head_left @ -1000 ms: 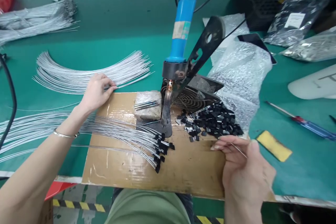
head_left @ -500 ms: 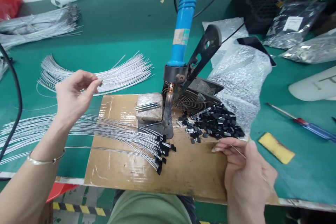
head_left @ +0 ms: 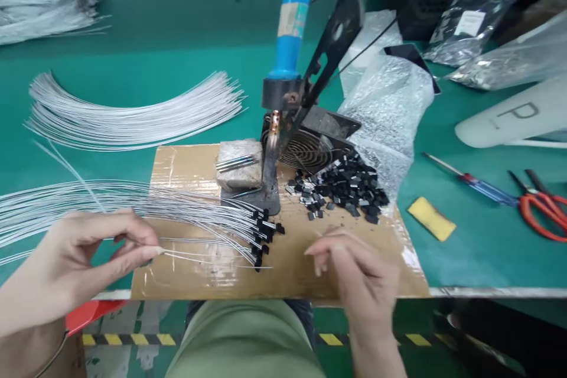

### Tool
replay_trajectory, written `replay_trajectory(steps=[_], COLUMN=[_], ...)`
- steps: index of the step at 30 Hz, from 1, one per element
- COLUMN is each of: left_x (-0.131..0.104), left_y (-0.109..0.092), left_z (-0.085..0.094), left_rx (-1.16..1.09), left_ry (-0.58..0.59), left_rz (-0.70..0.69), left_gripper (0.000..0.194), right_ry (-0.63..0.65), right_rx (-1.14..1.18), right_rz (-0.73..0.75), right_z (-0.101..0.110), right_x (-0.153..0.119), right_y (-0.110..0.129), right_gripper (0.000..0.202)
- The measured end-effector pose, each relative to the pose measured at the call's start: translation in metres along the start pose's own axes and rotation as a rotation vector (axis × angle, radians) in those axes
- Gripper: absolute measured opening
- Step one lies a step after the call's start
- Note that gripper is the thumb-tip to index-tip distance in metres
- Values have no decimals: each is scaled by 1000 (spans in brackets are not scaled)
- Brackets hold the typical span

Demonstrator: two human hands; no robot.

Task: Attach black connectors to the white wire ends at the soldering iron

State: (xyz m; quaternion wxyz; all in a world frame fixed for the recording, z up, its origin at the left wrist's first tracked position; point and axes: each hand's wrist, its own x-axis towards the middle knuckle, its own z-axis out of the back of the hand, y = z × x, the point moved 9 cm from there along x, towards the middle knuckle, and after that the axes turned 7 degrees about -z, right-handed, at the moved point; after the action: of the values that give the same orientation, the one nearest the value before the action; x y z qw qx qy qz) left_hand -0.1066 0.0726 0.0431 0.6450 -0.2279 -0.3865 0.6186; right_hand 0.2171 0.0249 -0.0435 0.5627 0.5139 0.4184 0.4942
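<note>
My left hand (head_left: 84, 260) is at the lower left and pinches one thin silver wire (head_left: 208, 258) between thumb and forefinger. The wire's free end lies across the cardboard sheet (head_left: 310, 280), just below a bundle of wires with black caps (head_left: 208, 215). My right hand (head_left: 354, 274) hovers blurred over the cardboard's near right part, fingers loosely curled; whether it holds anything is unclear. A pile of small black parts (head_left: 349, 186) lies beyond it. A blue-handled soldering iron (head_left: 290, 23) stands in its holder at the cardboard's far edge.
A fan of bare silver wires (head_left: 133, 115) lies far left on the green table. A wrapped block (head_left: 239, 168) and a small fan (head_left: 310, 153) flank the iron tip. Bubble wrap (head_left: 390, 100), a yellow sponge (head_left: 431, 218), a screwdriver (head_left: 469, 184) and orange scissors (head_left: 543, 209) lie to the right.
My left hand lifted one wire from the far fan of wires and brought it down to the near left. My right hand shifted left over the cardboard. The view tilted.
</note>
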Motion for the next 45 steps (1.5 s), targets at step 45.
replay_trajectory(steps=[45], left_x=[-35], left_y=[-11], left_z=[-149], left_rx=[-359], left_ry=[745], left_rz=[141], left_gripper=[22], right_ry=[180], right_rx=[64], right_rz=[-84], right_z=[-46], right_x=[2], right_y=[-12], right_gripper=[19])
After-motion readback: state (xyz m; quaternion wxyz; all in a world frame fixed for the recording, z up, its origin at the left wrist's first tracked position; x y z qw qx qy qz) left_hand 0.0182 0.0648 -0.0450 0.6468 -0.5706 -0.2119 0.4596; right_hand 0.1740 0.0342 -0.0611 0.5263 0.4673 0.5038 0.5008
